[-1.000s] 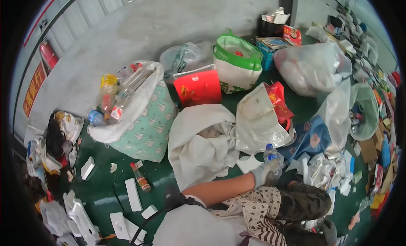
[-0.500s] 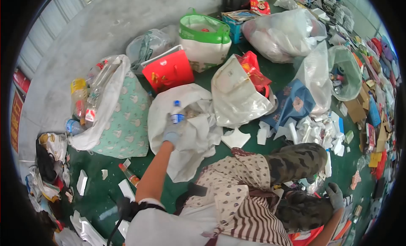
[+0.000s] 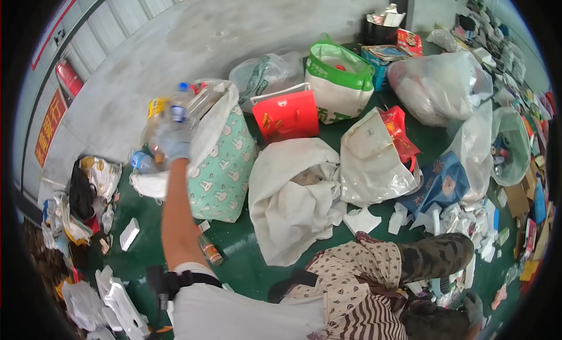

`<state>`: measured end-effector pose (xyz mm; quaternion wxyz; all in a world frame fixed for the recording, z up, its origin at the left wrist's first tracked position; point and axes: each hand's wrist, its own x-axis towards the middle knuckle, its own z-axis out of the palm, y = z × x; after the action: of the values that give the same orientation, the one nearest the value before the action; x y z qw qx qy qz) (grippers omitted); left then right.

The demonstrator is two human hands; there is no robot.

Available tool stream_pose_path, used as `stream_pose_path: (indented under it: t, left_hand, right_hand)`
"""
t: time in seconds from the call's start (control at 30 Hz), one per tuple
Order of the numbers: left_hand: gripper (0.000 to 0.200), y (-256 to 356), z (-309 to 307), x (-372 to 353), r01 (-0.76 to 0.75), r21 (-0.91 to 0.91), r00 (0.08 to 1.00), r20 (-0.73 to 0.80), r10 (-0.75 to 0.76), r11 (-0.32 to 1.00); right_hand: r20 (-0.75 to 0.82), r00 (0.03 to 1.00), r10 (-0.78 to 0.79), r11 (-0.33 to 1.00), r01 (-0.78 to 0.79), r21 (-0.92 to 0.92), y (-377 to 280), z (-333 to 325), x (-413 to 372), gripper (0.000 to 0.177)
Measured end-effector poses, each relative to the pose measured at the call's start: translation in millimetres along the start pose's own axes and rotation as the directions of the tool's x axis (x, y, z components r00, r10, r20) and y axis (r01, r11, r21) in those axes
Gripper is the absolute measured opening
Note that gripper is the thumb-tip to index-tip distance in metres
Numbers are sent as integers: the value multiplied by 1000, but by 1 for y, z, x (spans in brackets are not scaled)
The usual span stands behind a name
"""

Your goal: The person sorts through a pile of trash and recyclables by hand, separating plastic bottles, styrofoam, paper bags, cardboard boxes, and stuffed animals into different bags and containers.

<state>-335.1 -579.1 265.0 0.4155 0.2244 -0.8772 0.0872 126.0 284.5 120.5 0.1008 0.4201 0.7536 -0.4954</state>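
Observation:
My left hand (image 3: pixel 174 142), in a light grey-blue glove, is closed around a clear plastic bottle (image 3: pixel 180 105) with a blue cap and blue label. It holds the bottle upright over the mouth of a green rabbit-print bag (image 3: pixel 219 167). Inside that bag's opening are several bottles, among them one with a yellow cap and label (image 3: pixel 157 107) and a bluish one (image 3: pixel 141 161) low at the edge. My right hand (image 3: pixel 473 308), in a grey glove, lies beside my camouflage trouser leg at the lower right. Its fingers look loosely extended, with nothing visible in them.
A white sack (image 3: pixel 293 217) stands right of the rabbit-print bag, before a red paper bag (image 3: pixel 287 117) and a green-white bag (image 3: pixel 339 85). White foam pieces (image 3: pixel 362 221) and a bottle with an orange label (image 3: pixel 211 250) lie on the green floor. Mixed waste lines the right side.
My left hand has carried the bottle leftward, from above the white sack to the rabbit-print bag. The view has turned left. My right hand stays by my leg.

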Motion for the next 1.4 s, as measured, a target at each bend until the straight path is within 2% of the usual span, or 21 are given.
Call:
stream_pose_path:
  t: [0.17, 0.23, 0.33, 0.37, 0.5, 0.6, 0.63, 0.67, 0.7, 0.77, 0.8, 0.9, 0.97, 1.07, 1.13, 1.2, 1.23, 1.27, 1.33, 1.37, 1.4]
  left_hand:
    - [52, -117, 110, 31, -229, 209, 951, 255, 174, 951]
    - [54, -105, 100, 38, -56, 193, 895, 445, -36, 980]
    - [50, -156, 157, 52, -41, -48, 859, 508, 59, 998]
    - [49, -142, 159, 52, -111, -23, 854, 508, 107, 994]
    - [48, -8, 124, 41, -337, 21, 920, 219, 325, 941]
    - [47, 138, 108, -27, -440, -373, 885, -25, 465, 817]
    - [47, 194, 102, -67, -386, -605, 857, 45, 514, 697]
    - [43, 242, 147, -113, 70, -938, 820, 247, 517, 338]
    - [47, 302, 108, -166, 4, -940, 717, 241, 654, 341]
    - [58, 400, 64, -271, 269, -961, 464, 183, 867, 59]
    - [57, 424, 33, -307, 398, -846, 201, 458, 866, 355]
    - [73, 515, -47, -400, 511, -752, -253, 332, 909, 417]
    - [81, 574, -5, -501, 420, -817, -274, 302, 913, 396]
    - [94, 655, -81, -554, 520, -643, -378, 418, 826, 563]
    - [100, 699, -10, -681, 768, -289, -523, 232, 820, 571]
    - [105, 721, -50, -699, 613, -631, -356, 316, 880, 475]
    - [99, 722, -96, -662, 271, -897, -112, 331, 937, 349]
    - [99, 728, -98, -666, 265, -892, -125, 345, 930, 366]
    - [77, 734, -96, -679, -247, -903, -29, 371, 928, 353]
    - [77, 733, -87, -682, -246, -898, -37, 385, 922, 365]
    - [66, 730, -72, -679, -91, -938, -185, 345, 920, 334]
  right_hand:
    - [-80, 996, -29, 999, 27, -35, -10, 11, -28, 33]
    - [-134, 979, -156, 969, 125, -213, 5, 11, -32, 31]
    - [-116, 990, -84, 996, 83, -11, -72, 45, -81, 30]
    - [-204, 972, -115, 918, 26, -395, -69, 39, -86, 29]
    - [-128, 991, -41, 969, 8, -249, -37, 28, -92, 45]
    - [-86, 992, 92, 969, -109, -223, -45, 31, -94, 53]
    - [-61, 988, 144, 958, -154, -241, -53, 30, -94, 55]
    - [-80, 982, 171, 955, -185, -231, -59, 29, -95, 55]
    - [-28, 983, 182, 943, -183, -278, -51, 27, -91, 58]
    - [23, 976, 217, 931, -200, -306, -32, 28, -81, 60]
    - [60, 961, 270, 917, -237, -322, -21, 29, -71, 64]
    - [71, 928, 365, 841, -297, -453, -9, 36, -38, 78]
    - [0, 972, 235, 835, -202, -511, 12, 53, 4, 81]
    - [-127, 991, 35, 849, -97, -519, 30, 91, 81, 80]
    - [-155, 982, -110, 722, -28, -691, 50, 114, 140, 83]
    - [-157, 974, -162, 663, -11, -748, 64, 125, 184, 85]
    - [-174, 967, -184, 631, -19, -775, 71, 128, 202, 84]
    - [-186, 961, -207, 596, -27, -803, 78, 130, 215, 84]
    - [-119, 966, -231, 606, 47, -794, 89, 127, 225, 82]
    - [-74, 960, -271, 614, 113, -781, 91, 123, 226, 80]
    - [-66, 943, -325, 635, 166, -754, 90, 115, 221, 75]
